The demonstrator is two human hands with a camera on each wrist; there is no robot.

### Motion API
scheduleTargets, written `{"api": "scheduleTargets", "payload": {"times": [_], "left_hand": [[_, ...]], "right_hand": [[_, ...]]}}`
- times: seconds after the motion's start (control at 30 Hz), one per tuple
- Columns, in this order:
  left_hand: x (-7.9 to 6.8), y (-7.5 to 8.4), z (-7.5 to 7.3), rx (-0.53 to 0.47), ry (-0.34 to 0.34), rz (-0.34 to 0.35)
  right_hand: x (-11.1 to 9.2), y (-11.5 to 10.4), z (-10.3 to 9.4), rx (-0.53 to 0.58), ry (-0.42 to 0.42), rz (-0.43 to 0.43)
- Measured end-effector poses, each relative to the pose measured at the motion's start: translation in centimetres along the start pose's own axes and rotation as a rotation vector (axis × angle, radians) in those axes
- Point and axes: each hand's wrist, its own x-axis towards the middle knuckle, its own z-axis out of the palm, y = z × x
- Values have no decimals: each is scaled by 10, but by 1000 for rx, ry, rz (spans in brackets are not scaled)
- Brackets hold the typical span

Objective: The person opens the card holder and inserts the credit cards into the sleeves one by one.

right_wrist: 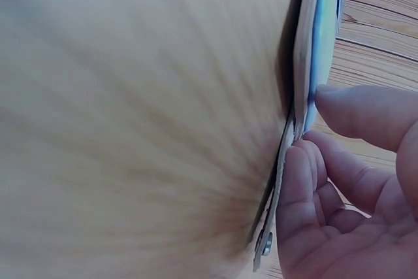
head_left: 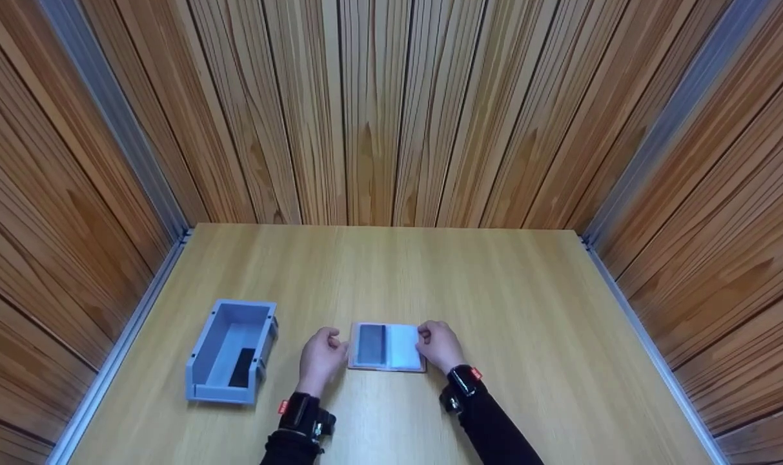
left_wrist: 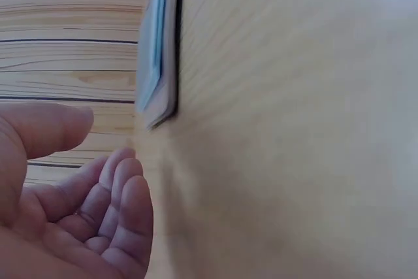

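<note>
An opened card holder (head_left: 370, 345) with clear plastic sleeves lies flat on the table, a darker sleeve on its left and a pale blue one on its right. My right hand (head_left: 441, 345) pinches its right edge, thumb on the sleeves (right_wrist: 321, 50) and fingers curled at the side. A strap with a metal snap (right_wrist: 267, 243) sticks out below those fingers in the right wrist view. Just off the left edge is my left hand (head_left: 322, 358), fingers loosely curled and holding nothing; the left wrist view shows a gap between it and the holder's corner (left_wrist: 160, 106).
A grey-blue plastic bin (head_left: 223, 392) stands on the table to the left, with a flat black piece (head_left: 242, 368) inside near its front. Wood-panelled walls (head_left: 372, 116) enclose the table (head_left: 494, 284) at the back and both sides.
</note>
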Motion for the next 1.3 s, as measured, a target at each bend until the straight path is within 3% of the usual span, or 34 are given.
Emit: {"api": "scheduleTargets", "payload": {"times": [0.23,0.53,0.77,1.0,1.17,1.3], "left_hand": [[2,12,-32,-8,23,15],[4,20,-69,-15,148,146],[8,12,-90,-22,235,227],[7,2,-113,-34,263,159],[4,-5,-130,-16,244,59],[3,-13,-142,31,232,33]], "right_hand": [[-1,-1,0,10,-6,23],[-1,-1,-1,11,0,23],[-1,0,-2,6,-8,-3],[0,0,-1,19,-21,37],[0,0,-1,20,-19,18],[0,1,0,20,-13,4]]}}
